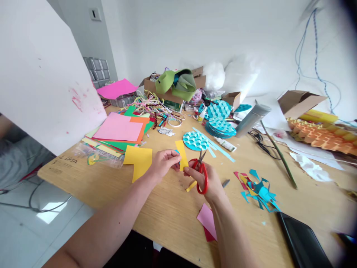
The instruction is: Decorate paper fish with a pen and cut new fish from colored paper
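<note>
Over the middle of the table, my left hand [166, 162] pinches a small yellow paper piece [182, 152], with a bit of blue showing at its fingertips. My right hand [212, 181] carries red-handled scissors [205, 179], blades pointing up and away. The right thumb and finger also touch the lower edge of the yellow piece. Below them lies a small yellow offcut [191, 186]. A larger cut yellow sheet [138, 159] rests left of my left hand. Beyond the scissors sits a light-blue honeycomb paper disc [194, 140].
Coloured sheets [119, 126] are stacked at left beside a leaning white board [47, 67]. Blue and red scraps [260, 190] and a black phone-like slab [304, 238] lie at right. Pipe cleaners [153, 104], a glue tube [225, 144] and a grey cylinder [252, 119] stand or lie behind.
</note>
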The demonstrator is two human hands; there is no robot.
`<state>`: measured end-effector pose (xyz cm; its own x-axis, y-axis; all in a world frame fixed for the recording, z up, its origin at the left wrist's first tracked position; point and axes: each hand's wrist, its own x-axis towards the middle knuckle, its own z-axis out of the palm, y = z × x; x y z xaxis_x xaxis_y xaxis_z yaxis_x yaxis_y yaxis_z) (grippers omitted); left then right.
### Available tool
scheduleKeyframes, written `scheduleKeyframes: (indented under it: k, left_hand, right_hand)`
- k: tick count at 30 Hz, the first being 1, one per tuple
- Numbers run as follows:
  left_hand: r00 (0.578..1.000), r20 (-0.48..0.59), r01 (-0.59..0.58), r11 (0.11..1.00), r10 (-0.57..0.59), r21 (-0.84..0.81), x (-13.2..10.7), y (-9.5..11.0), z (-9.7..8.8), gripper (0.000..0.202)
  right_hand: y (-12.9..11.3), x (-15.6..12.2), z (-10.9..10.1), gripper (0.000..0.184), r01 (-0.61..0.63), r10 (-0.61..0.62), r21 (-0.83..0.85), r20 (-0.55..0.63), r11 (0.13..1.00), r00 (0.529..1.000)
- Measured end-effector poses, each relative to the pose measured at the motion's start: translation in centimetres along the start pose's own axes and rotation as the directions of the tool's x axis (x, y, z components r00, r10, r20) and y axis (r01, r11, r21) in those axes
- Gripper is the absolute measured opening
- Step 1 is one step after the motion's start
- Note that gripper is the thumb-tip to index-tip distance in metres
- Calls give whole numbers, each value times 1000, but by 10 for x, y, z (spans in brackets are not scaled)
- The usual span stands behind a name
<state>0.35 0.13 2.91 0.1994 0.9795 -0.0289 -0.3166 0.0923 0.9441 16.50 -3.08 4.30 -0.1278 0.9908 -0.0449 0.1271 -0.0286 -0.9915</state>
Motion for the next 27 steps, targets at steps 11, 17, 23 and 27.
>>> scheduleKeyframes:
  k: [11, 17, 23, 27]
  left_hand:
    - [998, -56, -26, 997, 22, -75, 1, -1, -1, 28]
    - [992, -122, -33, 991, 17, -130, 4, 6, -9, 26]
    - [991, -135, -21, 988, 0, -155, 3, 6, -6, 24]
    - [990, -139, -1, 988, -20, -154, 2, 4, -4, 22]
  right_hand:
    - [-1, -5, 7, 44, 16, -12, -94, 36, 995, 999]
    - [3, -8, 12, 65, -3, 46, -255, 162, 967, 986]
    - [1, -10, 14, 62, -27, 95, -306, 210, 952, 973]
    - [1, -11, 15, 57, -30, 90, -292, 193, 956, 977]
